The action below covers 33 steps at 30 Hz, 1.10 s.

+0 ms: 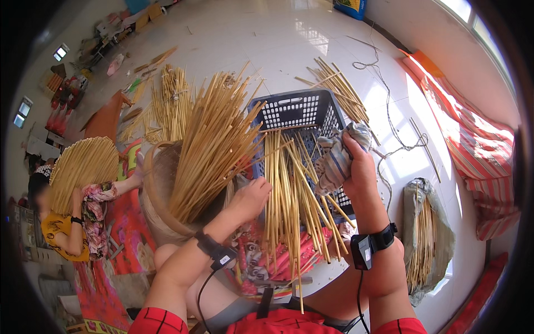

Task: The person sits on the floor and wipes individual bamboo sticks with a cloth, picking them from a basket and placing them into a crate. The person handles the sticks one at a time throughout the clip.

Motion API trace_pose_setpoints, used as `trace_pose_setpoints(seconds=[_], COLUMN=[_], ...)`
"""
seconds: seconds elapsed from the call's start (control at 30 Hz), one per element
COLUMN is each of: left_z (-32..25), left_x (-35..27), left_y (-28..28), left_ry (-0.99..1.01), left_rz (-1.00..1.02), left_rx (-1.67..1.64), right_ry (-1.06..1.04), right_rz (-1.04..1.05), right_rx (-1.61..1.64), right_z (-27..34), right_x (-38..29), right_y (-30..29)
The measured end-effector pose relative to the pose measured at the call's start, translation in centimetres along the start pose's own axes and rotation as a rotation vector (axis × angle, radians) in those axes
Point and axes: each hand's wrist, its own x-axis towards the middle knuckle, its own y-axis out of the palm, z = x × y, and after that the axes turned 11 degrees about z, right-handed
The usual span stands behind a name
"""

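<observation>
My right hand (359, 167) grips a striped grey cloth (337, 160) over the right side of a dark blue plastic crate (288, 109). Across the crate lie many loose straw-coloured stalks (283, 179), their near ends sticking out over its front edge towards my lap. My left hand (252, 198) is at the crate's left edge with its fingers curled together by the stalks; whether it pinches one cannot be made out. Left of it, a round woven basket (156, 208) holds a thick upright bunch of stalks (212, 146) that leans right, over the crate's edge.
A person (62, 229) at the left holds a flat stalk mat (85, 171). More stalks (342, 89) lie beyond the crate, with a tied bundle (173, 100) behind the basket. At the right are a rope (390, 100) and a plastic-wrapped stalk bundle (425, 238).
</observation>
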Motion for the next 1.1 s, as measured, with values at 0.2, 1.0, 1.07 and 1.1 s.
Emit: trace_pose_setpoints(seconds=[0.2, 1.0, 1.07, 1.1], left_z=[7.0, 11.8, 11.7, 11.7], left_x=[-2.1, -6.0, -5.9, -5.8], left_y=[-0.4, 4.4, 4.5, 4.6], left_ry=[-0.392, -0.781, -0.81, -0.816], left_rz=[-0.152, -0.165, -0.145, -0.139], left_rx=[0.01, -0.025, -0.031, -0.037], right_ry=[0.01, 0.044, 0.041, 0.038], right_rz=[0.002, 0.036, 0.044, 0.047], right_rx=[-0.035, -0.071, -0.072, -0.073], right_z=[-0.3, -1.5, -1.5, -1.5], right_x=[0.1, 0.5, 0.6, 0.5], right_y=[0.0, 0.2, 0.2, 0.1])
